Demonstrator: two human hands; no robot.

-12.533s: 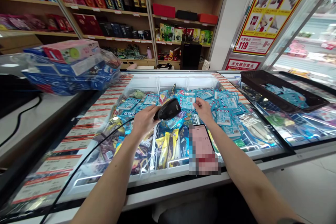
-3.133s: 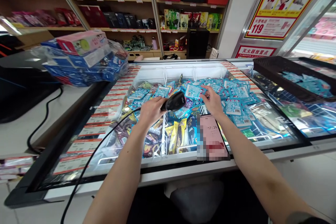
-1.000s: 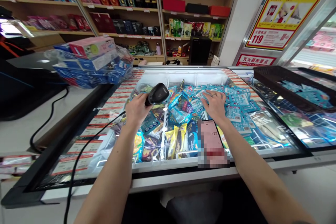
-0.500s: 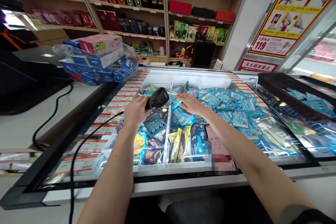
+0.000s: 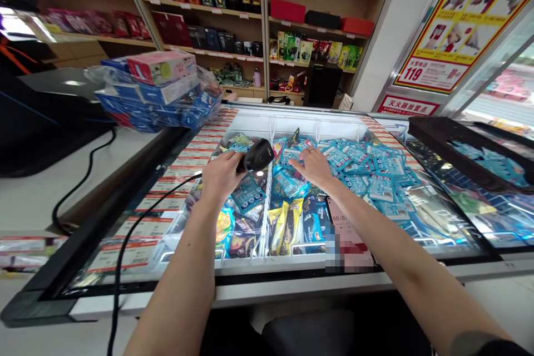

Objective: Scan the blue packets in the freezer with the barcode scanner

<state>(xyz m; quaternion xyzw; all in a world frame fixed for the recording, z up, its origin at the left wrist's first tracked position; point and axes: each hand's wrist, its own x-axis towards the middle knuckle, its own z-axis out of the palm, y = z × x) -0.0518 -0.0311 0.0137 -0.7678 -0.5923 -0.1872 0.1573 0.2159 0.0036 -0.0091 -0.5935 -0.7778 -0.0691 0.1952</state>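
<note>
My left hand is closed around the handle of a black barcode scanner, whose head points right. A black cable trails from it toward me. My right hand is open, with thumb and fingers apart, over small blue packets on the glass top of a chest freezer. Its fingertips are at the left part of the packet pile; whether they touch one I cannot tell. One blue packet lies below the scanner. A phone with a timer lies under my right forearm.
Yellow ice-cream wrappers show through the glass. Wrapped boxes stand at the back left. At the right is a dark brown basket containing blue packets. Stocked shelves rise behind the freezer.
My right hand has shifted right, away from the scanner and onto the edge of the packet pile. The scanner in my left hand has moved slightly right.
</note>
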